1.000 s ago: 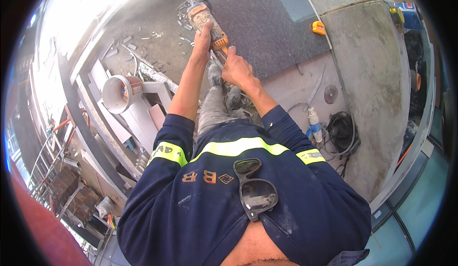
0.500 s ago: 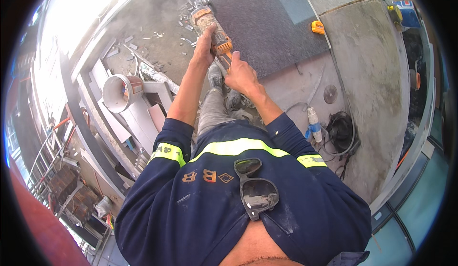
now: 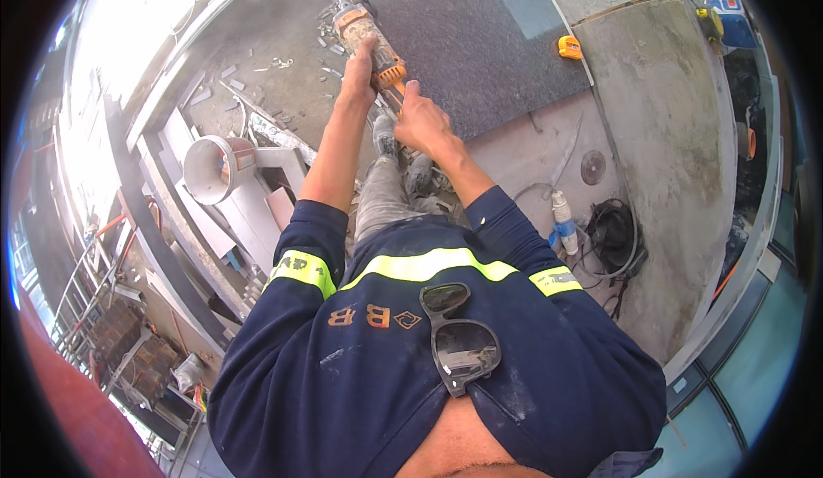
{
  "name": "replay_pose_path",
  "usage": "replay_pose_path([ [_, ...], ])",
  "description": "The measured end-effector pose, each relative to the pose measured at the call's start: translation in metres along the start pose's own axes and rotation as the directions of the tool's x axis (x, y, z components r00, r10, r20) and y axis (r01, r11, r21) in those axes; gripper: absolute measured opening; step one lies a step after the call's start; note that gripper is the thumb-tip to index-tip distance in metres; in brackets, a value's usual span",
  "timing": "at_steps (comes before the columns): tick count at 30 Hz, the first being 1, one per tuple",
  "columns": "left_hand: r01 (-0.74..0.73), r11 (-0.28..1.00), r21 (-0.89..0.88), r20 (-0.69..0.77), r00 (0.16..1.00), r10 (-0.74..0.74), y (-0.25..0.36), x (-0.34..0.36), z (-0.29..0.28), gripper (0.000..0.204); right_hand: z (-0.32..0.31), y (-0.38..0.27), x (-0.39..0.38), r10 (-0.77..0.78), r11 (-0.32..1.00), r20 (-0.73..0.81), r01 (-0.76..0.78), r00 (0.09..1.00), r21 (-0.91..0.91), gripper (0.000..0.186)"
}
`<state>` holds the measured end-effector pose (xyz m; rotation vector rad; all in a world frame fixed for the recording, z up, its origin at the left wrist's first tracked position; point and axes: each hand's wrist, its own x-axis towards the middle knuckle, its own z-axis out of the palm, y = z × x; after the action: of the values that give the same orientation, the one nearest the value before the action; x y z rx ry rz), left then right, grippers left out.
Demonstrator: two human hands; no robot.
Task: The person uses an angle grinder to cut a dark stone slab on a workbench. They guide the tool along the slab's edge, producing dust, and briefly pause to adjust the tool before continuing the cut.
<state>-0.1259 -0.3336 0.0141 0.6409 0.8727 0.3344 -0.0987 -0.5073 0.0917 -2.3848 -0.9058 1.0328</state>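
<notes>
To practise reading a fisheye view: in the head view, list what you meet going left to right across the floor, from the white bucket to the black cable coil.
White bucket → left hand on the orange power tool → right hand → yellow tape measure → black cable coil.

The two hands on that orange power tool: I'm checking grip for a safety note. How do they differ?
The left hand reaches farther out, arm nearly straight, wrapped over the orange power tool near its front. The right hand sits nearer the body, elbow bent, at the tool's rear end. Both are bare and both hold the tool.
</notes>
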Motion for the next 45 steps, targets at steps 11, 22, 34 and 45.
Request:
replay_pose_path([
  [11, -0.035, 0.998, 0.050, 0.047, 0.998, 0.033, -0.031, -0.036, 0.000, 0.052, -0.004, 0.009, -0.052, 0.043, 0.999, 0.027, -0.043, 0.999, -0.004, 0.051],
  [22, -0.050, 0.995, 0.082, -0.029, 0.998, 0.052, -0.014, 0.000, -0.004, 0.056, 0.001, 0.008, -0.009, -0.007, 1.000, -0.007, 0.007, 1.000, -0.002, 0.055],
  [34, -0.063, 0.996, 0.066, 0.032, 0.998, 0.061, -0.035, -0.038, -0.001, 0.049, -0.005, 0.009, -0.053, 0.045, 0.998, 0.034, -0.044, 0.998, -0.035, 0.060],
  [45, -0.088, 0.991, 0.101, 0.023, 0.996, 0.086, -0.017, -0.006, -0.005, 0.046, 0.002, 0.008, -0.016, -0.001, 1.000, 0.013, 0.001, 1.000, -0.023, 0.054],
])
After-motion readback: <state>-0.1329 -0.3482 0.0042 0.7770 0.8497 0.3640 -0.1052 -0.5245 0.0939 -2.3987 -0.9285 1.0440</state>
